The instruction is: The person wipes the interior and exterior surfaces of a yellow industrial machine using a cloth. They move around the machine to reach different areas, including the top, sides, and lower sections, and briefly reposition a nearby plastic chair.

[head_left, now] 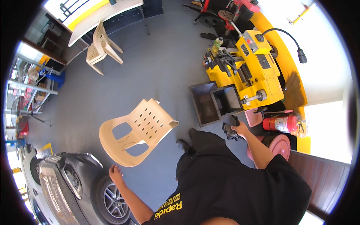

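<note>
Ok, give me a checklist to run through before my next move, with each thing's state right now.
1. Right hand has a grip on the black crumpled bundle: ok.
2. Left hand is free, with no held object visible: ok.
3. Legs of the beige plastic chair with slotted holes stand firmly: cannot tell, they are mostly hidden.
4. Dark rectangular box with two compartments is open at the top: ok.
5. Yellow metal machine is switched off: cannot tell from this picture.
6. Red cylindrical fire extinguisher is in view near the machine: ok.
</note>
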`<state>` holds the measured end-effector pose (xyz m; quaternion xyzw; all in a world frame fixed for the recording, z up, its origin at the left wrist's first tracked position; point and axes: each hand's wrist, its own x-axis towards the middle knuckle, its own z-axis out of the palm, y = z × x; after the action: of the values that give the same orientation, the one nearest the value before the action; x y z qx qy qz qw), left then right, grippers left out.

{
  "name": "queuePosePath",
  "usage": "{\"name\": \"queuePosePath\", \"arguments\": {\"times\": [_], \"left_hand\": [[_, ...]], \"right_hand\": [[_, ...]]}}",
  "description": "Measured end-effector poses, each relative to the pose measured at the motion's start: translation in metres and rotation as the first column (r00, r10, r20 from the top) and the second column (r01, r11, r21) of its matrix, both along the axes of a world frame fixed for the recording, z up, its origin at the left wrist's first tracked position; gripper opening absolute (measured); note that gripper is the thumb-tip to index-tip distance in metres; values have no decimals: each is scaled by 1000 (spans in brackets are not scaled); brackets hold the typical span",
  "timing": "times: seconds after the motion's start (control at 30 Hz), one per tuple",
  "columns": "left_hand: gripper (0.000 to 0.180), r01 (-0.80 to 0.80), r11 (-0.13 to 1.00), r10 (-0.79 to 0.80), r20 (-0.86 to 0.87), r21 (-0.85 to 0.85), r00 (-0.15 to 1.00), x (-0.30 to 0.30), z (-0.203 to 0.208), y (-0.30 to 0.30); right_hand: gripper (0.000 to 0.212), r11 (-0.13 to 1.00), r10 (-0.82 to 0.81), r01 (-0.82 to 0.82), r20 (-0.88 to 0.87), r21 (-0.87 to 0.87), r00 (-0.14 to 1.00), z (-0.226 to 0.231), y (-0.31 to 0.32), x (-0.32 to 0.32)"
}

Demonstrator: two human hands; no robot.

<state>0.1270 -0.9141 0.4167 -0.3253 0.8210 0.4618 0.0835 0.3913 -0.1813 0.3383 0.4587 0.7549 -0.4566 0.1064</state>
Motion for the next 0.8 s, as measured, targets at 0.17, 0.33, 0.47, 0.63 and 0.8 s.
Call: {"name": "queuePosePath", "arguments": {"times": [0.17,0.33,0.47,0.63,0.8], "left_hand": [[39,115,991,-105,141,-71,984,-66,-25,-41],[49,25,995,-61,375,98,925,-106,-30,-61],[60,19,1000,-25,440,17,898,-106,-27,-39],[57,28,992,-85,469,126,879,-139,-29,-40],[48,-42,967,-77,447,250,891,-145,-35,-49]], "right_hand": [[52,996,-82,81,-26,-40,996,-9,1,-49],[50,964,-201,180,-93,-197,975,-31,20,-85],[49,991,-127,129,59,-28,990,-24,0,-113],[47,943,-256,248,-8,-224,967,-54,7,-114],[44,962,-259,261,37,-82,965,-35,-5,-127]]}}
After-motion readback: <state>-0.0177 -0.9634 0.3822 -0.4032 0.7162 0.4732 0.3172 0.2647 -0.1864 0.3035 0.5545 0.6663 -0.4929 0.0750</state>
